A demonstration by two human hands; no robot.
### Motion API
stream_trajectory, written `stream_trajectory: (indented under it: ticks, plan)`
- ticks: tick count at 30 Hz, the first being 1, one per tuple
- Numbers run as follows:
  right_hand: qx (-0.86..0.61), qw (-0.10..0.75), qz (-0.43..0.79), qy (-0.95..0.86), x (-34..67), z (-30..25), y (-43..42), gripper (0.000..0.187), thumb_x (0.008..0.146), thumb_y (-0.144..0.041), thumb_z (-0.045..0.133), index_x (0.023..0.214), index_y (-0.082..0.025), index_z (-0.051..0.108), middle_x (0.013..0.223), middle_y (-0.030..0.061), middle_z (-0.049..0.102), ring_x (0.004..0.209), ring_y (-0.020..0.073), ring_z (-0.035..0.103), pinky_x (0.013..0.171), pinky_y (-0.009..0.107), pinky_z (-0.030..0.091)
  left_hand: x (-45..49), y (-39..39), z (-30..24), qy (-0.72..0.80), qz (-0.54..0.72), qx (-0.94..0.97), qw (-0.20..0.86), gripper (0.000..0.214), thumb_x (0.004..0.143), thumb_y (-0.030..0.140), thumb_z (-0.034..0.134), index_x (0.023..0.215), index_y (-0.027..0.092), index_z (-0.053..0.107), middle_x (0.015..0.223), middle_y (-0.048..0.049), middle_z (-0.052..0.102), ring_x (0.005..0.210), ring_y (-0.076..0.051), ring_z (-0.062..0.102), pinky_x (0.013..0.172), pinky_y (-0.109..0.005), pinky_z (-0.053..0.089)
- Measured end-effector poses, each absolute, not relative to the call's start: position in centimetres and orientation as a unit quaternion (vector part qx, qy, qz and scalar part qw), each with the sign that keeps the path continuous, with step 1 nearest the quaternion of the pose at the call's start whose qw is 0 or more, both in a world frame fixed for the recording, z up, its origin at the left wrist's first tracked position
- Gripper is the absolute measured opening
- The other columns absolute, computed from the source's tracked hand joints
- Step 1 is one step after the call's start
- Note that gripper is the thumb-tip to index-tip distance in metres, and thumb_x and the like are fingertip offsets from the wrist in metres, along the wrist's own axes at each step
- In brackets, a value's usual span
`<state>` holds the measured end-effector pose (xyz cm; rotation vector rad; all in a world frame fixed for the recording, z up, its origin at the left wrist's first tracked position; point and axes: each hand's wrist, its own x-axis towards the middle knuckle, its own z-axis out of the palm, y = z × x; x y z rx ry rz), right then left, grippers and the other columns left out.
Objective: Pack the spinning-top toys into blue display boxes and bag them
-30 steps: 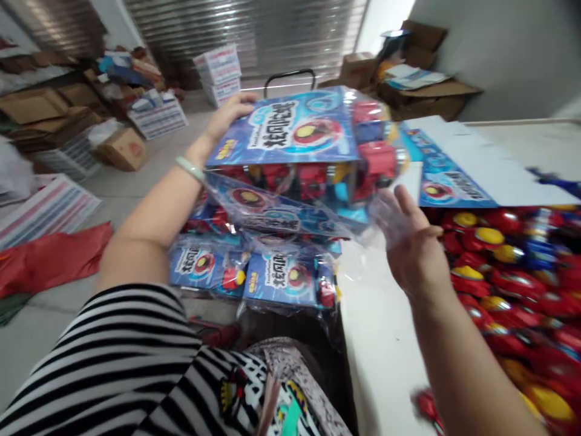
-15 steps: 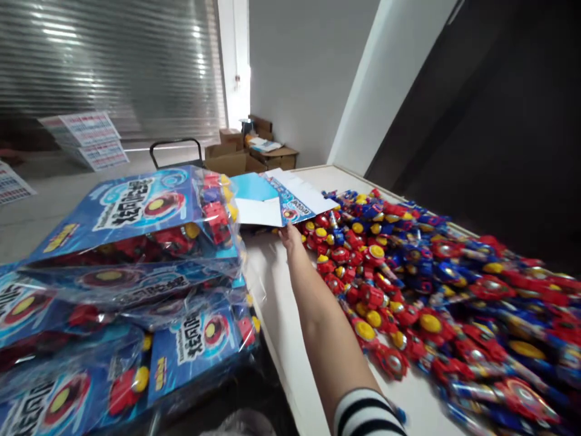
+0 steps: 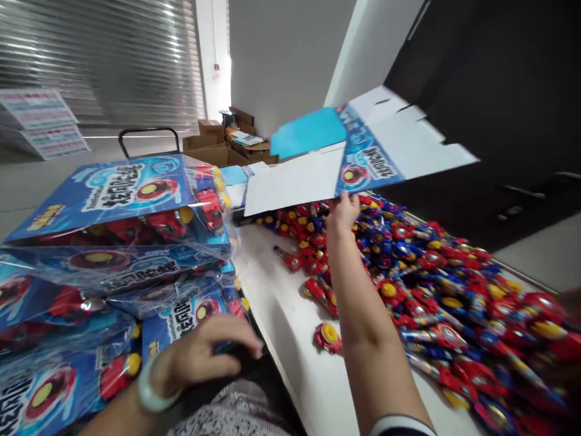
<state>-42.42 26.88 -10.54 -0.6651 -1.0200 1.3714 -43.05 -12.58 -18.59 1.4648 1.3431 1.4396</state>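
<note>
My right hand (image 3: 344, 212) grips the near edge of an unfolded cardboard display box (image 3: 295, 180), with blue print and white inner flaps, and holds it up above the table. Beneath it spreads a large heap of red, blue and yellow plastic toys (image 3: 408, 254). My left hand (image 3: 211, 351), with a pale bangle at the wrist, hovers near the table edge. Its thumb and fingers are apart and nothing is in them. Close by it are stacked blue boxes of toys (image 3: 113, 188) wrapped in clear plastic.
More flat cardboard (image 3: 233, 175) lies at the table's far end. A single toy (image 3: 327, 336) sits apart on the white tabletop (image 3: 290, 321). Brown cartons (image 3: 213, 151) and a black handle (image 3: 147, 130) stand beyond. Printed sheets or boxes (image 3: 43, 121) are stacked at far left.
My right hand has lifted the cardboard from the far end of the table, moving it up and to the right. My left hand has come into view at the bottom.
</note>
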Motion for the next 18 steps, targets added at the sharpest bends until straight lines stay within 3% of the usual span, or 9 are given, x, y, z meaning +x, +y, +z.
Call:
stream_trajectory:
  ticks: [2,4,7,9,13,16,18]
  plan:
    - [-0.259,0.661,0.548,-0.441,-35.8,-11.1,26.2,0.018,0.081,-0.033,0.061,0.087,-0.023,0.046,0.088,-0.0037,0.064,0.079,0.0089,0.063,0.081,0.028,0.057,-41.1,-9.1,-19.3,0.473,0.598,0.513,0.394,0.021,0.084,0.040,0.075,0.104,0.037,0.079,0.093,-0.0027,0.079,0.088,-0.022,0.074,0.085,-0.039,0.060]
    - [-0.247,0.694,0.504,-0.452,-29.3,-13.0,24.0,0.030,0.072,-0.034,0.070,0.088,-0.024,0.047,0.082,-0.0057,0.062,0.074,0.0095,0.063,0.077,0.030,0.058,-39.2,-4.2,-18.4,0.446,0.664,0.433,0.415,0.024,0.086,0.038,0.071,0.108,0.031,0.077,0.099,-0.0051,0.078,0.093,-0.022,0.074,0.089,-0.039,0.059]
    - [-0.309,0.702,0.464,-0.443,-21.6,-17.5,18.1,0.042,0.062,-0.036,0.079,0.086,-0.024,0.048,0.080,-0.0064,0.062,0.072,0.0103,0.063,0.074,0.030,0.059,-36.5,4.2,-14.8,0.358,0.716,0.426,0.422,0.030,0.083,0.030,0.072,0.112,0.023,0.072,0.117,-0.0081,0.074,0.111,-0.022,0.068,0.101,-0.036,0.053]
    - [-0.373,0.683,0.463,-0.424,-18.5,-20.7,13.4,0.042,0.062,-0.041,0.080,0.086,-0.023,0.050,0.081,-0.0044,0.065,0.072,0.0114,0.064,0.074,0.031,0.060,-34.3,9.2,-12.3,0.339,0.697,0.450,0.444,0.029,0.080,0.019,0.071,0.110,0.019,0.070,0.122,-0.0094,0.071,0.115,-0.022,0.065,0.099,-0.032,0.051]
    - [-0.415,0.650,0.512,-0.377,-16.1,-25.6,6.5,0.048,0.065,-0.041,0.079,0.102,-0.023,0.054,0.107,0.0038,0.073,0.090,0.0156,0.068,0.076,0.031,0.061,-28.6,15.4,-10.9,0.404,0.538,0.494,0.551,0.017,0.074,0.013,0.073,0.090,0.015,0.066,0.087,-0.0059,0.069,0.087,-0.020,0.064,0.078,-0.030,0.048]
    - [-0.423,0.655,0.517,-0.353,-15.1,-27.5,4.1,0.056,0.067,-0.039,0.077,0.114,-0.024,0.052,0.124,0.0066,0.070,0.107,0.0195,0.067,0.081,0.033,0.061,-24.9,16.3,-12.9,0.442,0.496,0.464,0.587,0.021,0.067,0.011,0.079,0.081,0.015,0.064,0.070,-0.0023,0.063,0.076,-0.019,0.060,0.077,-0.031,0.044]
    - [-0.436,0.654,0.514,-0.344,-14.3,-28.5,3.5,0.056,0.067,-0.040,0.077,0.114,-0.024,0.052,0.124,0.0073,0.070,0.107,0.0209,0.067,0.081,0.035,0.062,-23.3,16.0,-14.4,0.456,0.507,0.427,0.594,0.024,0.066,0.014,0.081,0.080,0.016,0.062,0.067,-0.0013,0.061,0.075,-0.018,0.060,0.077,-0.031,0.043]
